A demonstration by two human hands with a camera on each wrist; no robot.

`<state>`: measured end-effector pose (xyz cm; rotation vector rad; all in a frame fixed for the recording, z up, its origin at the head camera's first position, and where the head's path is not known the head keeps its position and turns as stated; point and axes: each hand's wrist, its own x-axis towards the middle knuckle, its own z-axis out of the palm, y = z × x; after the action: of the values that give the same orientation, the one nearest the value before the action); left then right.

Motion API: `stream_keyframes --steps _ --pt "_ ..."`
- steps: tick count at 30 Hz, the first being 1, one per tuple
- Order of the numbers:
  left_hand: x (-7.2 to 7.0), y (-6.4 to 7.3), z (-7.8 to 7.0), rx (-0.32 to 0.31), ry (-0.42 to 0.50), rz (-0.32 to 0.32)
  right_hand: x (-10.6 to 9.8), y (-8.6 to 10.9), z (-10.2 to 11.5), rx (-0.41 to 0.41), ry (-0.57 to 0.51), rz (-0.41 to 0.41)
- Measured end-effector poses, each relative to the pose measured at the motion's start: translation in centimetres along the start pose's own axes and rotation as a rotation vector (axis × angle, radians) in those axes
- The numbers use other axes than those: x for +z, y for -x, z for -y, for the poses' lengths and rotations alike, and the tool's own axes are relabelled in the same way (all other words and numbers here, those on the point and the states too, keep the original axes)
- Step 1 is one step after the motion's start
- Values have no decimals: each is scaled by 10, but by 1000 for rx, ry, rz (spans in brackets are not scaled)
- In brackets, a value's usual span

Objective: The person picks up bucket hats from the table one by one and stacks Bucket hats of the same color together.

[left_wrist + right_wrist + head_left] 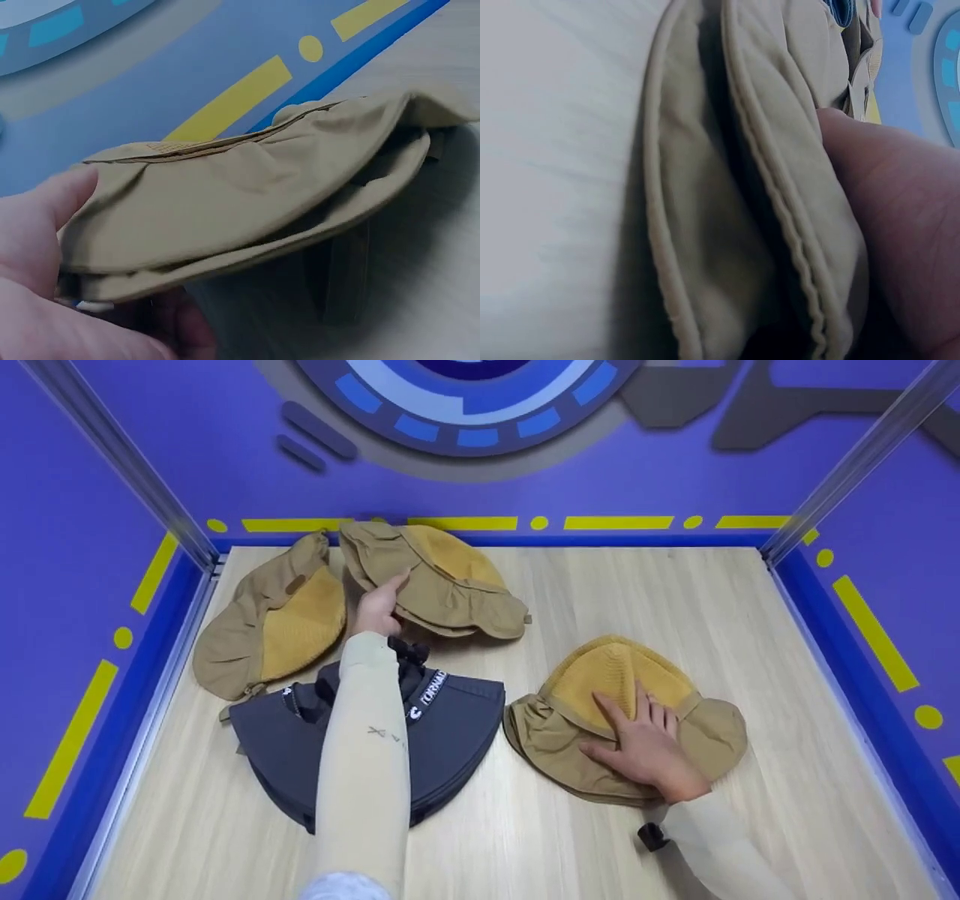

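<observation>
At the back of the table, my left hand [381, 606] grips the brim of a folded tan sun hat [442, 577] with a mustard crown. In the left wrist view the thumb [71, 196] lies on top of the doubled brim [217, 202] and the other fingers go beneath it. My right hand [649, 742] rests with spread fingers on a second tan hat [570, 682], front right, its mustard crown pointing to the back. The right wrist view shows that hat's two brim layers [780, 180] standing slightly apart beside the hand.
A third tan and mustard hat [300, 637] lies at the back left. Under my left forearm is a folded dark grey hat [457, 735] with a lettered strap. Purple walls [75, 547] with metal corner posts bound the wooden table [795, 810] at the back and sides.
</observation>
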<state>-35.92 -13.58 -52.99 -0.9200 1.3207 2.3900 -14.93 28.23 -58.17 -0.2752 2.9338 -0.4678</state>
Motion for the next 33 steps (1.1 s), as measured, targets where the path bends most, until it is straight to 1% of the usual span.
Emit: stream_keyframes --steps 2,4,7,11,13,16,18,21,25,28,31,33 --pt "2 0 1 12 -3 -1 0 0 0 0 -6 1" --pt "4 0 4 52 5 -9 1 0 0 1 -12 2" --pt "8 2 7 139 9 -26 1 0 -1 0 -16 -3" --pt "14 6 13 259 2 -27 2 0 -2 -2 -10 -21" --pt "17 10 16 312 12 -25 3 0 -2 -6 -13 -31" --pt "21 19 20 379 27 -16 3 0 -3 -10 -24 -33" --pt "23 27 22 405 44 -3 4 1 -4 -9 -33 -28" --pt "26 42 25 427 61 46 5 1 -4 -6 -41 -20" --pt "32 67 29 449 83 117 5 1 -5 -7 -56 -22" --pt "35 87 35 481 110 160 4 1 -5 -14 -73 -23" --pt "38 108 42 516 133 203 -4 1 -5 -13 -123 7" --pt "40 121 49 543 139 226 -14 1 -6 -2 -187 39"
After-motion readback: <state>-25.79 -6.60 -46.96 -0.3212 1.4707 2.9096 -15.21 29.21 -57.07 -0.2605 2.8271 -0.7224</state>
